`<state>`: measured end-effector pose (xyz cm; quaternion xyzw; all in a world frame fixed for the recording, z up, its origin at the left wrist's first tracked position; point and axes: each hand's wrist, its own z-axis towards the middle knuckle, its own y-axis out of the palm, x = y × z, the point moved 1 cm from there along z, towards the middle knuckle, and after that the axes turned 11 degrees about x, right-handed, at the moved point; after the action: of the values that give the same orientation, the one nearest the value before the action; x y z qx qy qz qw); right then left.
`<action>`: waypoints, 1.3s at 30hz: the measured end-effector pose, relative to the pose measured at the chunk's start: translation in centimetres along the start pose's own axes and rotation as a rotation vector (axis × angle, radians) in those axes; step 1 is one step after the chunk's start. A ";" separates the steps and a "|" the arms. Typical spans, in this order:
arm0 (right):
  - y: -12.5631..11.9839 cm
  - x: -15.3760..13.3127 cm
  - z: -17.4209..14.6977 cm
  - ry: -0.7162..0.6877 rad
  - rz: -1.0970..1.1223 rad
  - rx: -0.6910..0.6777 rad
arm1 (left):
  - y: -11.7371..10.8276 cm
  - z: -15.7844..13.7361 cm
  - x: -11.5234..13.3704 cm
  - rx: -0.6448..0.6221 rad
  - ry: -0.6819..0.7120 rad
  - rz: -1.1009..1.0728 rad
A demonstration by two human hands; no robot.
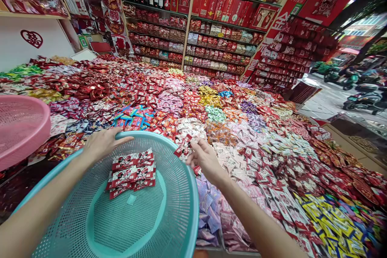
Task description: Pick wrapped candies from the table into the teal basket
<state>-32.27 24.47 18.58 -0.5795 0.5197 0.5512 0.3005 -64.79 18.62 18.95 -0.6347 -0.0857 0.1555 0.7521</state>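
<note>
A teal plastic basket (178,209) with a perforated wall stands in front of me. Inside it, left of the middle, lies a small pile of red and white candy packets (132,172). My left hand (101,144) grips the far rim of the basket, thumb stretched along the edge. Just beyond the right rim, my right hand (204,159) pinches a red and white candy packet (184,149) between thumb and fingers. Below that hand, heaps of wrapped candies spread, with pale pink packets (231,161) close to its right and lilac packets (207,201) nearer me.
A pink basket (45,125) juts in at the left. Candy heaps in many colours cover the wide display, with yellow packets (332,221) at the near right. Shelves (186,40) of bottles, red boxes and bags line the back. Parked scooters (363,98) stand outside at right.
</note>
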 end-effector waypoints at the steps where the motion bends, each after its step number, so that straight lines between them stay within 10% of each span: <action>1: 1.0 0.1 0.0 0.053 0.041 -0.039 | 0.0 0.1 0.2 0.007 0.014 -0.003; 11: 6.6 3.1 1.1 0.412 0.143 -0.155 | -0.2 0.5 1.9 0.039 0.091 -0.013; 19: 8.1 4.2 1.1 -0.547 -1.021 -0.304 | 0.3 1.0 2.2 0.049 0.096 -0.018; 24: 10.5 4.6 1.0 -0.858 -1.414 -0.426 | 0.4 1.2 2.4 0.060 0.091 -0.032; 39: 9.3 5.0 1.8 -0.991 -1.611 -0.492 | 0.6 1.0 2.3 0.053 0.073 -0.022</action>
<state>-42.28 22.13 15.51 -0.5102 -0.3463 0.4551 0.6423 -63.00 20.41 18.39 -0.6189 -0.0609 0.1263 0.7728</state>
